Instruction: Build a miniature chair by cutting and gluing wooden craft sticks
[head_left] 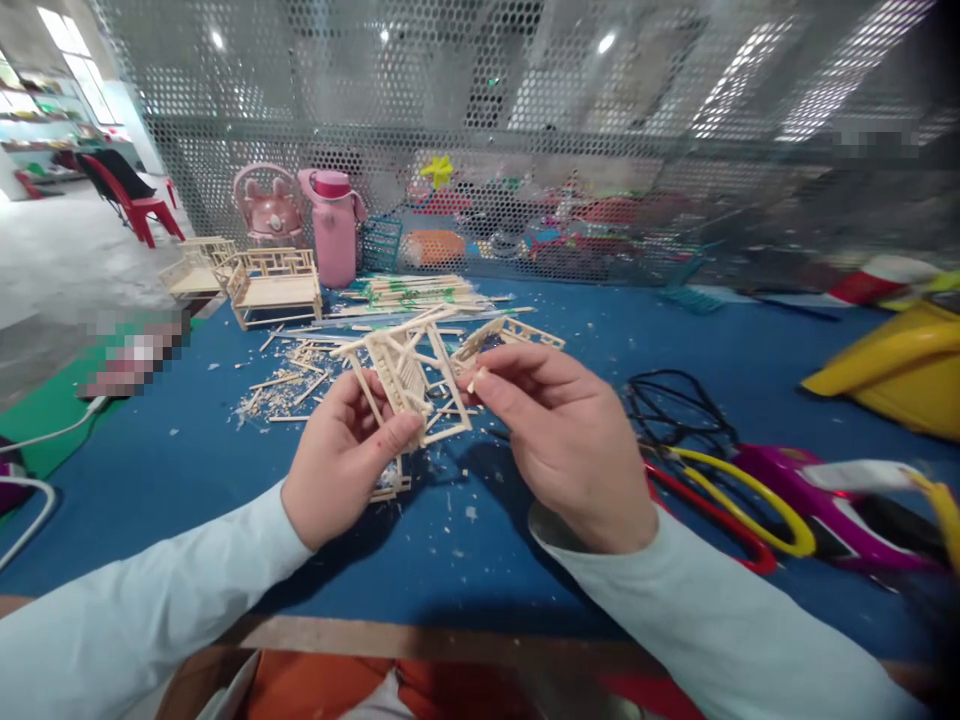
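Stickwork (410,375), pale and slatted, is held tilted above the blue tabletop (450,550) by the left hand (337,460), whose thumb and fingers are closed on its lower side. A tiny pale piece (477,380) is pinched between thumb and forefinger of the right hand (574,445), just beside the stickwork; whether they touch cannot be told. Beyond, stick scraps (300,385) are strewn near two miniature wooden chairs (275,290) and a pink bottle (334,240).
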